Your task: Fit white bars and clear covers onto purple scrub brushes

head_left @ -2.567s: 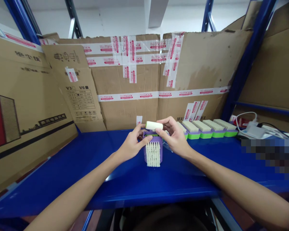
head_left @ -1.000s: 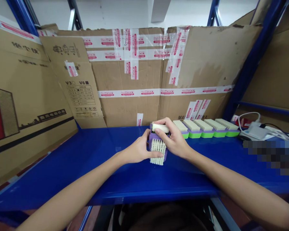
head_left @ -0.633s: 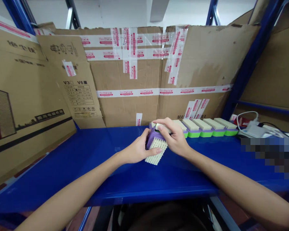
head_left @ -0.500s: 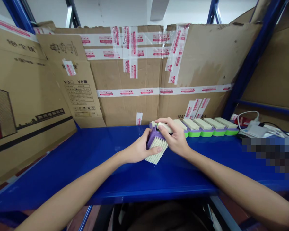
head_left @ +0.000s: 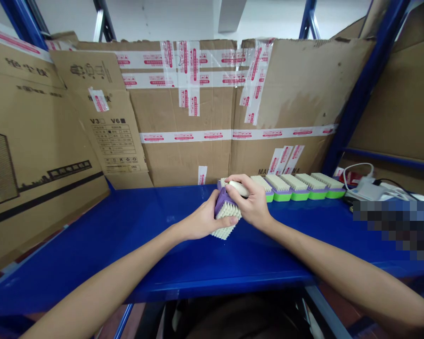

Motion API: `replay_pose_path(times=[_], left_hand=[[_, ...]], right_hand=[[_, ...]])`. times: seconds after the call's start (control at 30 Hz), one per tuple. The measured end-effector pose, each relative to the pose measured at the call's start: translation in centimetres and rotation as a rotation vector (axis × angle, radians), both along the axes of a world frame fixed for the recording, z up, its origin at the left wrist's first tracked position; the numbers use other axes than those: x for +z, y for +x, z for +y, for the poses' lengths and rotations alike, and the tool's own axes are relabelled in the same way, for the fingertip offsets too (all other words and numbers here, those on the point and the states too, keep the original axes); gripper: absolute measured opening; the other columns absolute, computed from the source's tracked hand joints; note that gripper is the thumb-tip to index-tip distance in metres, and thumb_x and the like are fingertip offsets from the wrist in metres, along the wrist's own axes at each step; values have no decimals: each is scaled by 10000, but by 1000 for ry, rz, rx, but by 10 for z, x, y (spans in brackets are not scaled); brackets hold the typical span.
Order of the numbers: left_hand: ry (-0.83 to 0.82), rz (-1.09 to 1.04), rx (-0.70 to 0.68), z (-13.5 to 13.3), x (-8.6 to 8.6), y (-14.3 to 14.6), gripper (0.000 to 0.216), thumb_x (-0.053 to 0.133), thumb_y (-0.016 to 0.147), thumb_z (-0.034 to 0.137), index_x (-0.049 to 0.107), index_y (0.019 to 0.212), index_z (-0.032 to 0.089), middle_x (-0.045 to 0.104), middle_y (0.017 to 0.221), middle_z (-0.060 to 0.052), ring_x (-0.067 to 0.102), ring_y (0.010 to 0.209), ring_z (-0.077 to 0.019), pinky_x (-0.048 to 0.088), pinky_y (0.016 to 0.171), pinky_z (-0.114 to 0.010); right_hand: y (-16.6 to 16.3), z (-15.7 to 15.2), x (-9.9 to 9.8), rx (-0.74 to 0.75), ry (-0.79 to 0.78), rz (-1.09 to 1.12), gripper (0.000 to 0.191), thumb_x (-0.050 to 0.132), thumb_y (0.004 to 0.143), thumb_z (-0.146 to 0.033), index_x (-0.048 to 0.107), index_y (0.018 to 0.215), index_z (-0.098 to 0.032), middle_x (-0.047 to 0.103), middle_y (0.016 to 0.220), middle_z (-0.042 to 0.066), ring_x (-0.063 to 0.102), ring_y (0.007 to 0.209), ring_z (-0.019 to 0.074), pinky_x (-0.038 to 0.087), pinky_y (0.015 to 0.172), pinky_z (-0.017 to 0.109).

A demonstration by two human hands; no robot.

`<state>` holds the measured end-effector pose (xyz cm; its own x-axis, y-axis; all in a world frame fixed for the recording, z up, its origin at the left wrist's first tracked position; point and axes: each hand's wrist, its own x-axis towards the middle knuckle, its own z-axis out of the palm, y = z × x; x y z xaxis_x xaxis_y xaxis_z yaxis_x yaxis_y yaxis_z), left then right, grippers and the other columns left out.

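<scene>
My left hand (head_left: 205,217) is closed around a scrub brush (head_left: 225,227) with a purple body and cream bristles. Its bristles face toward me, tilted down, with my thumb across them. My right hand (head_left: 251,200) grips a pale, rounded, handle-like tool (head_left: 239,189) against the brush's purple upper edge. The tool's working end is hidden, so its kind does not show. Just behind my hands stands another bristled brush (head_left: 222,182), partly covered by my fingers.
Several scrub brushes (head_left: 298,187) with green and purple bases stand bristles up in a row along the back of the blue shelf (head_left: 134,221). Taped cardboard (head_left: 183,155) walls the back. White cables and a charger (head_left: 368,188) lie at the right, near a pixelated patch.
The whole view has shifted slightly. Both hands keep their hold on the brush and the pale tool, with hardly any movement between them.
</scene>
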<state>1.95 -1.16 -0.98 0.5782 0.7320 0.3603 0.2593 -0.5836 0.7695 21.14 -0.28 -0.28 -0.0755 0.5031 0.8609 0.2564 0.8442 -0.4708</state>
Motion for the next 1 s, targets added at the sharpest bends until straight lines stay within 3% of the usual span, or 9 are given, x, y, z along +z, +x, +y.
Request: replay_pose_path(times=[0.1,0.23,0.67,0.83,1.0], left_hand=[[40,40,45,2,2,-5,787,815,894,604,449,1476,222,636,1447,-149,634,1314,-353,524,1109,-516],[37,116,126,5,5,-14,674,801,886,648,536,1316,202,719,1183,-84,702,1016,-281,569,881,-418],[8,110,171,19,10,-29,639,753,881,705,624,1232,186,756,1072,-69,721,916,-258,584,792,-364],[21,94,156,19,13,-31,627,739,900,688,613,1263,193,766,1163,-85,748,991,-273,621,869,-390],[304,189,219,21,12,-33,639,675,982,613,532,1480,239,685,1428,-121,684,1261,-323,550,1107,-482]], right_hand=[[2,2,0,14,3,-29,144,672,1042,-344,730,1137,-253,791,1095,56,739,1005,233,576,928,404],[7,6,0,34,-2,-96,193,613,1077,-373,705,1193,-249,782,1171,74,729,1091,246,564,998,429],[15,14,1,29,-162,-349,258,490,1114,-416,550,1294,-243,746,1217,109,718,1093,271,551,953,437],[16,15,1,26,-202,-389,255,457,1116,-422,548,1281,-250,753,1200,108,722,1077,280,550,932,444],[17,17,1,-16,-229,-376,221,475,1098,-416,563,1216,-250,754,1113,88,715,992,267,530,900,430]])
